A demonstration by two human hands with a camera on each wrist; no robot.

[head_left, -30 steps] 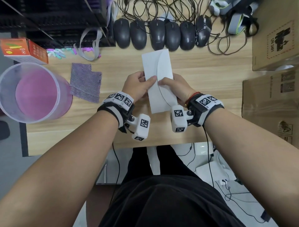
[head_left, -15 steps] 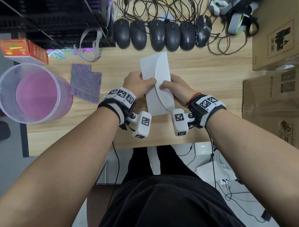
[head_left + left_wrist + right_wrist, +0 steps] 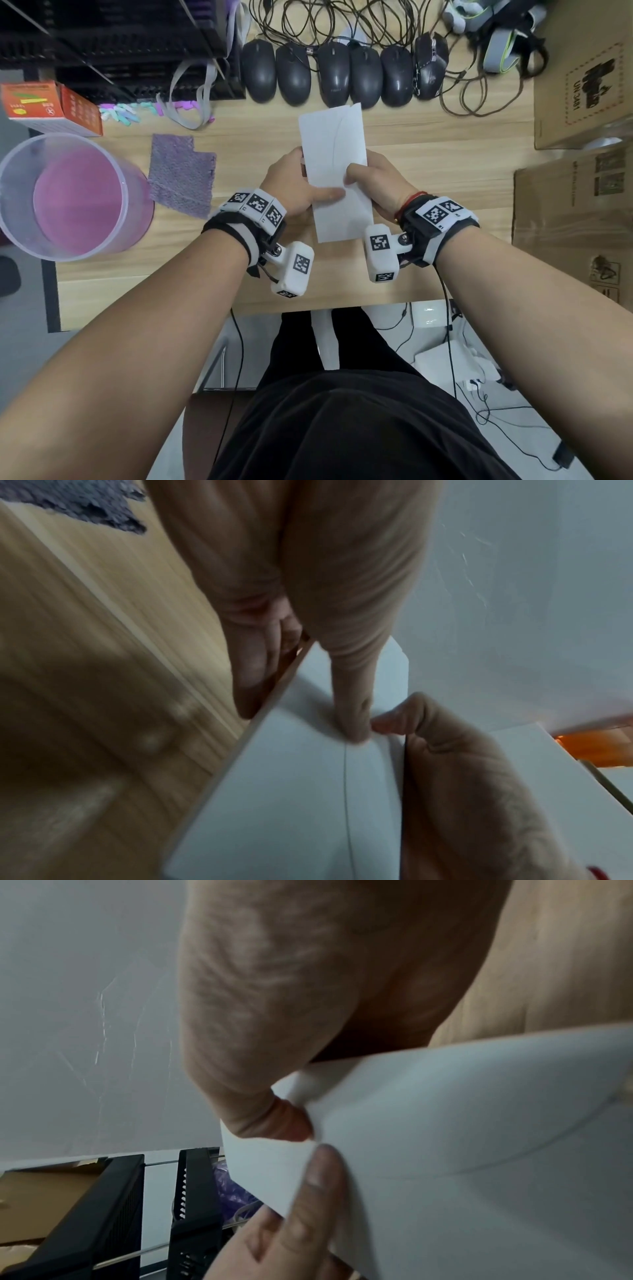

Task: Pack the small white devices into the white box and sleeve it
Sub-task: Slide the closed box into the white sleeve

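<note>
A long flat white box [image 3: 334, 154] is held just above the wooden desk [image 3: 428, 164], its long side pointing away from me. A faint curved line runs down its far half, and a straight cross edge shows at mid-length, where the white sleeve and box meet. My left hand [image 3: 298, 185] grips the left edge with its thumb [image 3: 352, 723] laid across the top face. My right hand [image 3: 376, 181] grips the right edge, thumb [image 3: 274, 1123] pressed on top beside the left thumb. No small white devices are in sight.
A row of black mice [image 3: 335, 75] with tangled cables lies behind the box. Left of it are a purple cloth [image 3: 181, 174], a clear plastic tub [image 3: 68, 195] and an orange carton [image 3: 51, 106]. Cardboard boxes [image 3: 575, 219] fill the right side, and a black rack [image 3: 120, 44] stands at the back left.
My left thumb has slid toward me along the top face. A straight cross edge now shows at mid-length where the curved line ran before. The box has tilted slightly.
</note>
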